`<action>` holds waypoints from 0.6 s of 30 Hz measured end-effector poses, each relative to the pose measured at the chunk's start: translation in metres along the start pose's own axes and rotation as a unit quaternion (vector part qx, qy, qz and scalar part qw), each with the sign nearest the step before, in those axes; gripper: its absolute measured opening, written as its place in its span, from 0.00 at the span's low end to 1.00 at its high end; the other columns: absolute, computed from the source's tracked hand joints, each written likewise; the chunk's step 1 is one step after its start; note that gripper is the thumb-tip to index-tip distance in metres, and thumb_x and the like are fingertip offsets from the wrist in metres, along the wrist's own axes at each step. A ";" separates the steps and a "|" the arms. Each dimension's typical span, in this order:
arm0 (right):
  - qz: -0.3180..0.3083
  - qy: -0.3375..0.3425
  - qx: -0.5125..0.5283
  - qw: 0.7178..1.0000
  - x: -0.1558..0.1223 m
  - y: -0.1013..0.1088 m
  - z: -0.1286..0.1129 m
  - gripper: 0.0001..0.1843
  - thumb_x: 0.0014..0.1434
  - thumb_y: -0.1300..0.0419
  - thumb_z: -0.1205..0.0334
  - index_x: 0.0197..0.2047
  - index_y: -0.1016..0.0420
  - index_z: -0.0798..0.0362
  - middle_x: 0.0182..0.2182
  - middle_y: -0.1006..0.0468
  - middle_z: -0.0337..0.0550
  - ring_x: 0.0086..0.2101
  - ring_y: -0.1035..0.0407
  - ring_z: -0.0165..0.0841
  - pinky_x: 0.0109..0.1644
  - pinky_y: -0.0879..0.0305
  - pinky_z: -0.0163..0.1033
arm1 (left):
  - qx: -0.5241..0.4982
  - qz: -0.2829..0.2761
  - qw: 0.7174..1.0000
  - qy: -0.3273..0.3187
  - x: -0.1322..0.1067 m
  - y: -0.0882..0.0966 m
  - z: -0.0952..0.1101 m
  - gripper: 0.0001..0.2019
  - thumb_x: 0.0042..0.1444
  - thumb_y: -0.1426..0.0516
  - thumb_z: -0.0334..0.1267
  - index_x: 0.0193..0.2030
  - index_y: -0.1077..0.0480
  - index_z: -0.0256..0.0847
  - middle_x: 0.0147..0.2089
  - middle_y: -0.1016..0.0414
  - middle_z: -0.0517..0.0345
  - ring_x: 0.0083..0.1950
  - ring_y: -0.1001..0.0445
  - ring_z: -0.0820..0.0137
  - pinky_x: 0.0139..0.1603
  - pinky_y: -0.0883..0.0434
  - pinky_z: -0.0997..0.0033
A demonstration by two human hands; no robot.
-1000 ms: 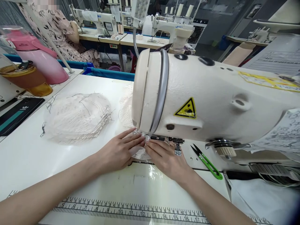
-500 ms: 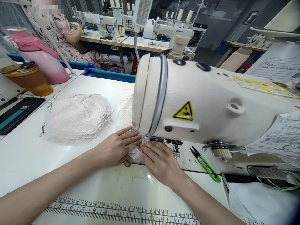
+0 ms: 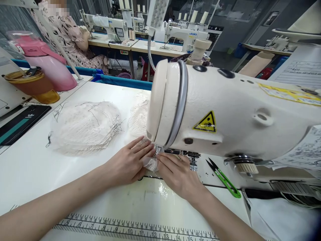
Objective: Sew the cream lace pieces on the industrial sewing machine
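Note:
A small piece of white lace fabric (image 3: 150, 164) lies at the needle end of the cream sewing machine (image 3: 170, 103). My left hand (image 3: 129, 162) rests on its left side, the fingers stretched out over the lace and the thumb low beside it. On the other side, my right hand (image 3: 177, 169) has its fingers together at the fabric's edge, close under the metal presser parts; its fingertips are partly hidden. The machine head covers the needle. To the left is a stack of white lace pieces (image 3: 85, 127) with loose dark threads. More lace (image 3: 139, 117) lies behind my left hand.
Green thread snips (image 3: 225, 180) lie right of my right hand. A printed ruler (image 3: 135, 229) runs along the front. At left stand a pink bottle (image 3: 50, 67), a brown cup (image 3: 32, 83) and a black case (image 3: 22, 124). A person (image 3: 67, 36) sits beyond, near other sewing machines.
The whole view has shifted slightly, so things sit a little further right. Both hands stay on the lace by the needle area, with hardly any change in their pose.

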State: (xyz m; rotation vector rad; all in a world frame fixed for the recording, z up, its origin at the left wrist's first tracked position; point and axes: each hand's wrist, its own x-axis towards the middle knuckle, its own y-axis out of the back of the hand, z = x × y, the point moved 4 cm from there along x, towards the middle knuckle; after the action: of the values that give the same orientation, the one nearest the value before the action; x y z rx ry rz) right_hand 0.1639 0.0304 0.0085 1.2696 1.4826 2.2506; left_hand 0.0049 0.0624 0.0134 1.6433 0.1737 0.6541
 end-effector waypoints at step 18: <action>-0.024 0.016 -0.053 0.998 -0.001 0.003 0.009 0.07 0.61 0.43 0.70 0.42 0.25 0.55 0.37 0.19 0.40 0.36 0.28 0.29 0.37 0.35 0.35 | 0.039 0.008 0.999 0.023 -0.001 -0.003 0.007 0.18 0.66 0.53 0.40 0.57 0.34 0.34 0.55 0.26 0.44 0.60 0.30 0.55 0.66 0.43 0.45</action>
State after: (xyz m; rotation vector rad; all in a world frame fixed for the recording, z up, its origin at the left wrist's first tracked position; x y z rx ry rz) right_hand 0.1718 0.0344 0.0111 1.1614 1.3682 2.2951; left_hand 0.0082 0.0565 0.0095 1.7072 0.2232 0.7057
